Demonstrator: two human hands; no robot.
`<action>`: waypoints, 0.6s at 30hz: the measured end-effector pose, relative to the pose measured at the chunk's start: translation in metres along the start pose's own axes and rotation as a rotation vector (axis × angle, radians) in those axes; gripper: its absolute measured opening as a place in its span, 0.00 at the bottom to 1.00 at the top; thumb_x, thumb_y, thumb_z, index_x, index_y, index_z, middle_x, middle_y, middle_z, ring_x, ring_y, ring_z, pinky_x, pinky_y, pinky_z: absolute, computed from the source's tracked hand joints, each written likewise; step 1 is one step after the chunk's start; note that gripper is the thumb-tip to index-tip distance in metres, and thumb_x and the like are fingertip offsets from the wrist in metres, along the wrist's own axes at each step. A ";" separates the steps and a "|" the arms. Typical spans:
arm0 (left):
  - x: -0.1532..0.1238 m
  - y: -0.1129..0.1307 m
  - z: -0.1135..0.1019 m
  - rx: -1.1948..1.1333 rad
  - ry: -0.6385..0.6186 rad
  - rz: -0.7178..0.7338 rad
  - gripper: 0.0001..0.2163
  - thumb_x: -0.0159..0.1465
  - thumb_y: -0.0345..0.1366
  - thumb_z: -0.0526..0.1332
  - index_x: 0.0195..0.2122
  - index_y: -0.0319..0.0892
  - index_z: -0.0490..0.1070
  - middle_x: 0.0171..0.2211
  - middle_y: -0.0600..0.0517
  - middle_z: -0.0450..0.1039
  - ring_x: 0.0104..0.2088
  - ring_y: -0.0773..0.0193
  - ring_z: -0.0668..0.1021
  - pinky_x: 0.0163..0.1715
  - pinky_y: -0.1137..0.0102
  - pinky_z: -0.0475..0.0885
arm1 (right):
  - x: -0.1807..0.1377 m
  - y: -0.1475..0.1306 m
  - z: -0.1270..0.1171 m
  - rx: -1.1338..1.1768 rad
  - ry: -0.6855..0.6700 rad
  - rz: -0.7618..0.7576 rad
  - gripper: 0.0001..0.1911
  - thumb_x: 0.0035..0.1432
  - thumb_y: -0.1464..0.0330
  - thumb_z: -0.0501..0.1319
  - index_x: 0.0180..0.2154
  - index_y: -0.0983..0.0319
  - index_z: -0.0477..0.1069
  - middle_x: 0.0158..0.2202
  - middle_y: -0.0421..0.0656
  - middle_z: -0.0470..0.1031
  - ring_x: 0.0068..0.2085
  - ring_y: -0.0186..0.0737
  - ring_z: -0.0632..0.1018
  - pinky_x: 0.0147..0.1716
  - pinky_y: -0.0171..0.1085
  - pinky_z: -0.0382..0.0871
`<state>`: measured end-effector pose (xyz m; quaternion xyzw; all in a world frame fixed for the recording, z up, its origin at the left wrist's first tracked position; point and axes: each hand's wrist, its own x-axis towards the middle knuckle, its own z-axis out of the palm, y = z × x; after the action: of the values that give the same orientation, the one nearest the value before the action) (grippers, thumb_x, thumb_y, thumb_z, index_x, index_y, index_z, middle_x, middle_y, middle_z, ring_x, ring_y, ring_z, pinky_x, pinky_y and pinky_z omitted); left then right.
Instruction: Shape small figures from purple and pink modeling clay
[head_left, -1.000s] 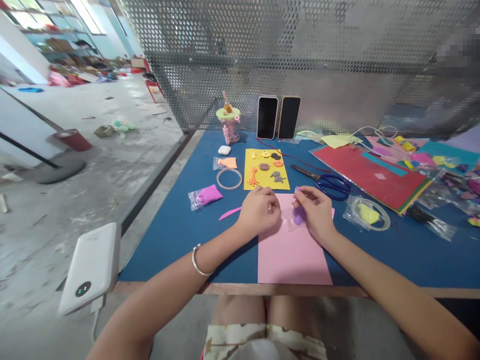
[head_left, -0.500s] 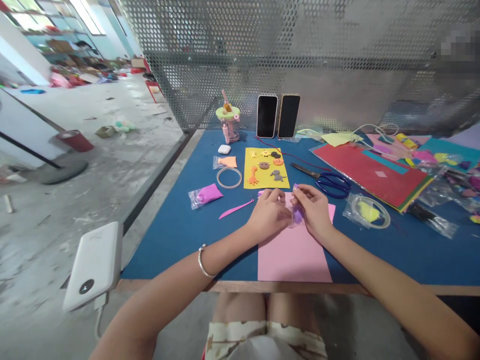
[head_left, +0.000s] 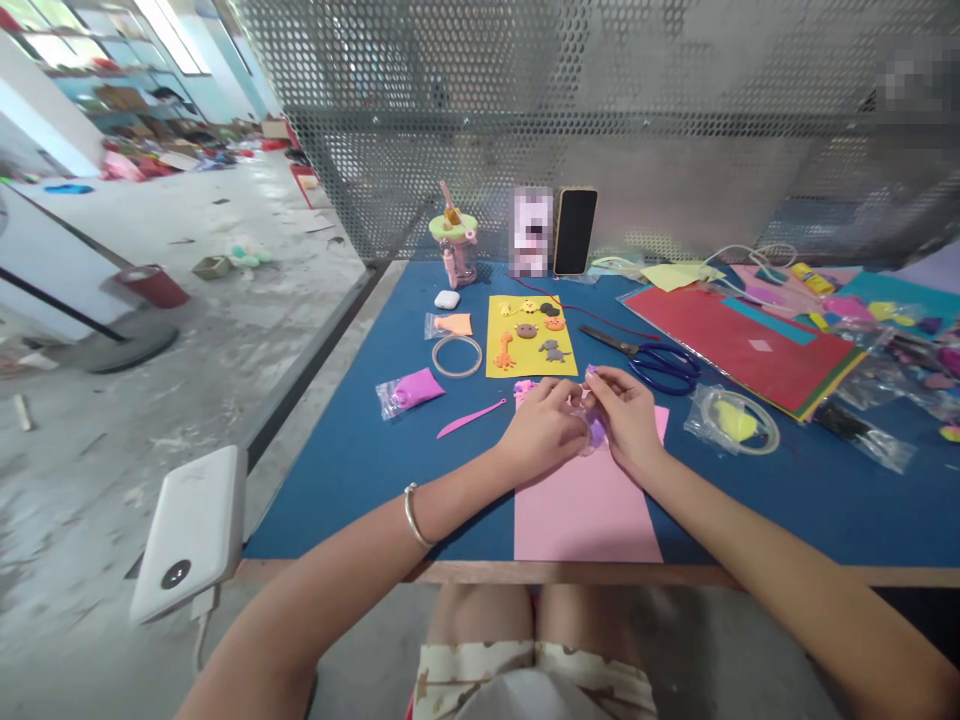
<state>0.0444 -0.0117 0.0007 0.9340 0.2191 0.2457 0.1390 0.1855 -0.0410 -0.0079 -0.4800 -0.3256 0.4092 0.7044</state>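
Note:
Between my hands is a small clear plastic bag of purple modelling clay (head_left: pixel 597 432). My left hand (head_left: pixel 546 418) is closed on the bag's left side, its fingers bent. With thumb and fingers pinched, my right hand (head_left: pixel 626 412) grips the clay and bag from the right. Both hands are above a pink sheet of paper (head_left: pixel 585 515). Small pink clay shapes (head_left: pixel 524 390) sit at the sheet's upper left, partly hidden by my left hand. A pink modelling knife (head_left: pixel 471 419) and a bag of magenta clay (head_left: pixel 417 388) lie to the left.
Beyond my hands lies a yellow card (head_left: pixel 517 366) with several clay animals. Blue-handled scissors (head_left: pixel 664 368), a red sheet (head_left: pixel 720 345) and a bagged ring (head_left: pixel 765 430) are to the right. Two phones (head_left: pixel 575 232) and a cup (head_left: pixel 459 260) stand at the back.
My left hand has shifted slightly left-to-right over the bag, exposing more of the pink clay shapes. The left phone's screen has lit up. My right hand stays pinched.

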 end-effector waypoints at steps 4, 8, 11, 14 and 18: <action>0.000 0.001 0.003 0.026 0.003 0.030 0.07 0.61 0.36 0.61 0.29 0.43 0.77 0.46 0.48 0.67 0.46 0.58 0.66 0.48 0.62 0.66 | 0.000 0.000 0.000 0.001 0.013 0.023 0.14 0.42 0.62 0.71 0.31 0.60 0.75 0.24 0.38 0.74 0.22 0.32 0.72 0.26 0.36 0.70; -0.001 0.002 0.006 0.066 0.002 0.059 0.08 0.62 0.37 0.59 0.31 0.41 0.76 0.45 0.47 0.67 0.46 0.58 0.66 0.50 0.62 0.65 | 0.001 0.000 0.000 -0.014 0.031 0.027 0.15 0.42 0.61 0.71 0.31 0.60 0.74 0.24 0.38 0.75 0.21 0.32 0.71 0.25 0.36 0.69; -0.001 0.003 0.007 0.064 -0.005 0.062 0.07 0.62 0.36 0.59 0.32 0.41 0.76 0.45 0.47 0.67 0.48 0.58 0.66 0.51 0.62 0.65 | 0.001 0.000 0.000 -0.013 0.038 0.027 0.14 0.42 0.61 0.71 0.31 0.60 0.75 0.24 0.37 0.74 0.21 0.31 0.71 0.25 0.35 0.69; -0.001 0.003 0.004 0.022 -0.005 0.035 0.06 0.61 0.34 0.59 0.33 0.41 0.76 0.47 0.47 0.66 0.49 0.58 0.66 0.52 0.62 0.65 | 0.001 0.000 0.000 0.004 0.027 0.023 0.13 0.42 0.62 0.71 0.31 0.60 0.75 0.23 0.37 0.74 0.22 0.31 0.72 0.26 0.35 0.69; -0.001 0.001 -0.001 -0.051 0.012 -0.009 0.06 0.59 0.32 0.60 0.33 0.42 0.77 0.45 0.47 0.66 0.48 0.58 0.65 0.50 0.63 0.66 | 0.001 -0.001 0.000 0.019 0.019 0.031 0.12 0.43 0.64 0.71 0.31 0.60 0.75 0.23 0.37 0.74 0.22 0.29 0.72 0.24 0.32 0.67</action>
<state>0.0435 -0.0129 0.0018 0.9275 0.2180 0.2564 0.1628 0.1863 -0.0408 -0.0070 -0.4822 -0.3074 0.4184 0.7057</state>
